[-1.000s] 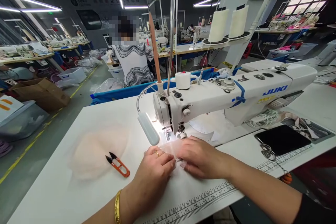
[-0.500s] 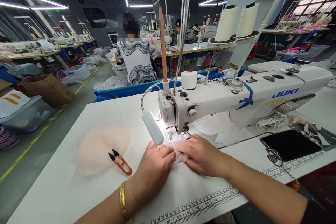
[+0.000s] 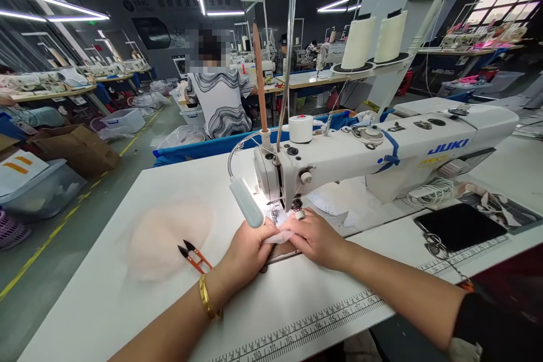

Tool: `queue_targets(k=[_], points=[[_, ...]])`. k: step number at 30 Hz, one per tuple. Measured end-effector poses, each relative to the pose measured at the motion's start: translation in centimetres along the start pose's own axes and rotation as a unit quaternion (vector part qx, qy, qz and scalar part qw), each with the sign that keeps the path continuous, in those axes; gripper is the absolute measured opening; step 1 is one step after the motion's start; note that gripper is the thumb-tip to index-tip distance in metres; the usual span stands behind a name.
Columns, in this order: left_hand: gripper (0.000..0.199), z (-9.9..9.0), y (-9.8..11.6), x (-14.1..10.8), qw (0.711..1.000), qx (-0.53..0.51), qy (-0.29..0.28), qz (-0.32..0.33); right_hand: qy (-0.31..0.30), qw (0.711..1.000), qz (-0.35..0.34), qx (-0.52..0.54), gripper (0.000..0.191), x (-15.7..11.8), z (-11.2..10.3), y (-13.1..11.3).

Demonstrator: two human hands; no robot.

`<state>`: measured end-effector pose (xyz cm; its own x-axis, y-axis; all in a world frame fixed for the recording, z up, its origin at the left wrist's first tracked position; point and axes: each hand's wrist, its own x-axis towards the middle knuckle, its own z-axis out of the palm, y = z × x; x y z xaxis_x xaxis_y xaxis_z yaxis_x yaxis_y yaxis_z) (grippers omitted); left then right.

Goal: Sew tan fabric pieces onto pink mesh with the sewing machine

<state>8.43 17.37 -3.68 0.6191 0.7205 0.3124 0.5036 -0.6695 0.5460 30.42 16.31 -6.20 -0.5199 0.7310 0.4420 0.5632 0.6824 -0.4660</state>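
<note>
A small piece of sheer white fabric [image 3: 280,236] lies between my hands, just in front of the needle area of a white sewing machine [image 3: 335,153]. My left hand [image 3: 248,246] pinches the fabric's left side, below the grey lamp [image 3: 247,202]. On the right side my right hand [image 3: 320,237] grips it with bent fingers, close under the machine head. Orange-handled thread snips [image 3: 194,257] lie left of my left wrist, partly covered by it. Beside them is a sheer peach-coloured fabric pile [image 3: 163,237].
A black phone-like slab [image 3: 462,227] with a key chain lies at the right. A printed ruler [image 3: 314,331] runs along the front edge. A thread spool [image 3: 301,129] and a pencil [image 3: 259,79] stand on the machine. Beyond sits a person [image 3: 220,99] in a patterned shirt.
Both hands have moved up towards the needle area with the fabric, uncovering a brownish plate below it. My left wrist now covers part of the snips' handles. The view has shifted slightly.
</note>
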Motion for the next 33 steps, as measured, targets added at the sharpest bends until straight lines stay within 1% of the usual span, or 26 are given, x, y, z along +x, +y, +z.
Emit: queue_targets(k=[3,5,6,9,12,15,17,20,23,30,33], points=[[0.03,-0.5,-0.3,0.5,0.997,-0.059,-0.027,-0.047,0.039,0.993,0.081,0.08,0.024,0.6,-0.1,-0.3],[0.03,-0.7,-0.4,0.7,0.995,-0.077,-0.035,-0.055,0.044,0.985,0.121,0.116,0.025,0.8,-0.3,-0.4],[0.031,-0.7,-0.4,0.8,0.995,-0.082,-0.037,-0.053,0.042,0.983,0.127,0.125,0.026,0.8,-0.4,-0.5],[0.033,-0.7,-0.3,0.7,0.996,-0.066,-0.033,-0.04,0.034,0.988,0.099,0.114,0.027,0.6,-0.4,-0.4],[0.028,-0.7,0.0,0.1,1.0,0.005,-0.025,0.011,0.017,0.996,0.03,0.077,0.027,0.3,-0.5,-0.3],[0.025,-0.7,0.3,-1.2,0.993,0.077,-0.024,0.086,-0.037,0.996,-0.064,0.044,0.024,-0.2,-0.9,-0.3],[0.029,-0.7,0.7,-2.0,0.988,0.099,-0.026,0.114,-0.068,0.993,-0.1,0.015,0.023,-0.6,-1.2,-0.5],[0.033,-0.9,1.3,-2.6,0.984,0.12,-0.032,0.131,-0.08,0.991,-0.107,-0.02,0.022,-1.1,-1.7,-0.8],[0.033,-0.9,1.6,-2.6,0.981,0.135,-0.031,0.133,-0.077,0.991,-0.102,-0.026,0.019,-1.5,-1.8,-1.1],[0.028,-0.5,1.0,-2.6,0.981,0.158,-0.022,0.108,-0.076,0.993,-0.086,-0.037,0.015,-1.3,-1.6,-1.1],[0.03,-0.4,0.7,-2.3,0.98,0.174,-0.021,0.098,-0.075,0.993,-0.074,-0.053,0.015,-1.1,-1.5,-0.9]])
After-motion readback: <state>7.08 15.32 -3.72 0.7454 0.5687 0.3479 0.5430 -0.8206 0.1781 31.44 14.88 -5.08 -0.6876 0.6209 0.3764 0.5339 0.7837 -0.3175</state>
